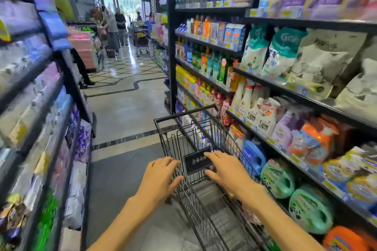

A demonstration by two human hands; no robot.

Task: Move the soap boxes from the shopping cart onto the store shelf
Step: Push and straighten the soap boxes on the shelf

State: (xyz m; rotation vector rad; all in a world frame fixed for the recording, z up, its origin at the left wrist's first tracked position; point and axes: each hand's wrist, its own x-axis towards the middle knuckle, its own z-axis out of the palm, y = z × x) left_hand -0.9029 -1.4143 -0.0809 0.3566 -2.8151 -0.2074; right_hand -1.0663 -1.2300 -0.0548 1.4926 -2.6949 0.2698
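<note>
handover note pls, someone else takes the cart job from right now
Left hand: on the cart rear rim, fingers spread, holding nothing else.
Right hand: on the rim beside the black placard, no box in it.
Cart stands in the aisle, beside the right-hand shelf.
Soap boxes: can't make any out in the basket from here.
Done: nothing visibly shelved.
Left: all of it.

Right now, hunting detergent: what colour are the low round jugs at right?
Mint green jugs, head view.

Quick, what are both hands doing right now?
Left hand: open, fingers spread, resting on the shopping cart rim, holding nothing.
Right hand: open, fingers spread by the cart's black sign, holding nothing.
</note>
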